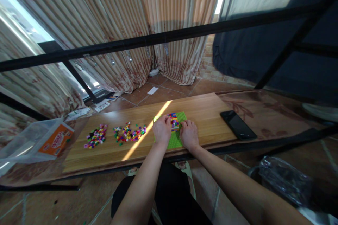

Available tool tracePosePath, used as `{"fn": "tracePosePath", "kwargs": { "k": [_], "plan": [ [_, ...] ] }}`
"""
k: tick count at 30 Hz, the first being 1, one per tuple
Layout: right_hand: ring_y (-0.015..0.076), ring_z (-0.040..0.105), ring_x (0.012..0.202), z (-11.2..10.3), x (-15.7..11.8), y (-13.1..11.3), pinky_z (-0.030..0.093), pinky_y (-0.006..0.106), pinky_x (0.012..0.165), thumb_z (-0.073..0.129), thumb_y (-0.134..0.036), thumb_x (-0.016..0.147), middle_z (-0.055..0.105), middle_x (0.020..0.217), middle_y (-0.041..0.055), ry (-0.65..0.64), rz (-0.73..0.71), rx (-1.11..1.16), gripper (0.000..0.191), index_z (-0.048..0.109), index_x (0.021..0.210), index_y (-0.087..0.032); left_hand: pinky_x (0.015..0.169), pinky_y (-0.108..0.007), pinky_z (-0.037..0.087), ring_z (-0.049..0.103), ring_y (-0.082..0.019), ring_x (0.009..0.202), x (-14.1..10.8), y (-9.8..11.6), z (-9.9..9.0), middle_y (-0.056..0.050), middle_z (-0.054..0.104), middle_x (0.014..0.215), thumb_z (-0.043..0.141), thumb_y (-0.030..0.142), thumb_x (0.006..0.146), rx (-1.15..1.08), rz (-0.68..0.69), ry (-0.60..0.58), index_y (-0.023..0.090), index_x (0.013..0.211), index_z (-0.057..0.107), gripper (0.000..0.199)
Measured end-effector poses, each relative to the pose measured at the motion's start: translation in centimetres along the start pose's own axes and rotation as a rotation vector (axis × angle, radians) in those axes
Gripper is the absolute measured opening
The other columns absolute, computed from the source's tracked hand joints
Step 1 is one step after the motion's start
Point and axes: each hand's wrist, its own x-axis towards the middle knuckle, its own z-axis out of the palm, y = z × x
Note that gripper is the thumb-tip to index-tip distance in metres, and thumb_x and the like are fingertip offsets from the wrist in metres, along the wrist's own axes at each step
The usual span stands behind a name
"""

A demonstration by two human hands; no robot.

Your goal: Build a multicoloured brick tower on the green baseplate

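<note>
A green studded baseplate (174,141) lies on the wooden board, with a block of red, blue, yellow and purple toy bricks (174,121) built on it. My left hand (162,130) is over the plate's left part. Its thumb and forefinger are pinched together at the left side of the bricks; whatever is between them is too small to make out. On the plate's right edge rests my right hand (189,134), fingers curled in and holding the edge close to the bricks. Both hands cover parts of the plate.
Loose small bricks lie in two piles, a far-left pile (96,136) and a nearer pile (129,133), on the wooden board (206,112). A clear plastic tub (34,140) stands left. A black phone (237,124) lies right. A dark metal rail (182,35) crosses beyond the board.
</note>
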Motion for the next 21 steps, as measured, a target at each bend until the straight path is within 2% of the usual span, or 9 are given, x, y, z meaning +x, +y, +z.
{"fn": "tracePosePath", "kwargs": {
  "k": [6,10,15,21],
  "plan": [
    [0.0247,0.046,0.101,0.02,0.06,0.05,0.032,0.034,0.085,0.043,-0.015,0.088,0.059,0.103,0.0118,-0.011,0.003,-0.005,0.024,0.063,0.102,-0.015,0.077,-0.029,0.045,0.067,-0.02,0.086,-0.13,-0.08,-0.24,-0.007,0.074,0.092,0.045,0.024,0.091,0.015,-0.013,-0.011,0.018,0.099,0.069,0.025],
    [0.0244,0.046,0.1,0.11,0.07,0.05,0.032,0.034,0.084,0.044,-0.015,0.088,0.059,0.103,0.0117,-0.006,0.005,-0.004,0.024,0.063,0.102,-0.016,0.08,-0.03,0.046,0.067,-0.02,0.089,-0.15,-0.09,-0.13,-0.007,0.074,0.095,0.048,0.022,0.089,-0.011,-0.023,-0.015,0.018,0.102,0.068,0.024],
    [0.024,0.046,0.099,0.19,0.04,0.09,0.032,0.034,0.085,0.042,-0.014,0.088,0.059,0.103,0.0111,0.003,0.001,0.004,0.025,0.063,0.102,-0.016,0.08,-0.03,0.046,0.066,-0.02,0.089,-0.11,-0.05,0.12,-0.007,0.074,0.093,0.054,0.024,0.085,-0.015,-0.045,0.005,0.019,0.098,0.068,0.02],
    [0.0235,0.045,0.1,0.3,0.05,0.22,0.032,0.033,0.086,0.041,-0.015,0.089,0.058,0.103,0.0109,0.004,-0.004,0.017,0.024,0.062,0.102,-0.016,0.077,-0.029,0.044,0.065,-0.019,0.084,-0.08,0.03,0.13,-0.004,0.073,0.086,0.054,0.024,0.084,-0.007,-0.057,0.046,0.021,0.083,0.07,0.017]
  ]
}}
